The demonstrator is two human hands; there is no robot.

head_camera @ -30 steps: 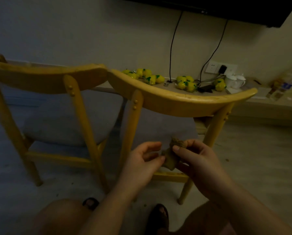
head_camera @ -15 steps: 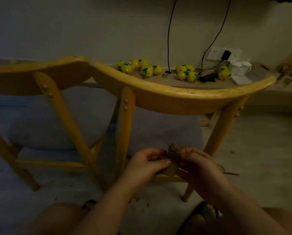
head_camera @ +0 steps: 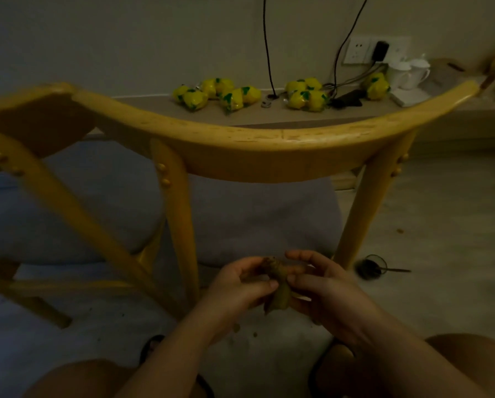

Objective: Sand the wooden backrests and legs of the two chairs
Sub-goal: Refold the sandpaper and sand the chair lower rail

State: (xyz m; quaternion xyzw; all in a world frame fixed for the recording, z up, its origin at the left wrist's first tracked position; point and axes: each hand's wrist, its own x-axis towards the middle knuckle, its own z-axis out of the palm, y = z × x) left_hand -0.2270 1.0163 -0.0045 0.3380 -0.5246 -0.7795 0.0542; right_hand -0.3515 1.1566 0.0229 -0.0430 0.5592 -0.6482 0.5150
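Observation:
Two yellow wooden chairs stand before me with their backs toward me. The right chair's curved backrest [head_camera: 269, 145] spans the middle, on slanted back legs [head_camera: 180, 225]. The left chair's backrest [head_camera: 33, 122] is cut off at the left edge. Below the right backrest, my left hand [head_camera: 237, 285] and my right hand [head_camera: 323, 285] both pinch a crumpled brownish piece of sandpaper [head_camera: 277, 285] between thumbs and fingers. The sandpaper touches no wood.
Grey seat cushions [head_camera: 257, 219] lie behind the backrests. A low shelf [head_camera: 269, 113] along the wall holds several yellow packets [head_camera: 231, 96], white cups [head_camera: 410, 73], cables and a socket. A small dark round object [head_camera: 369, 268] lies on the floor at right. My knees and sandals are at the bottom.
The view has moved closer and lower toward the right chair. Both hands keep working the sandpaper between them, now lower under the backrest.

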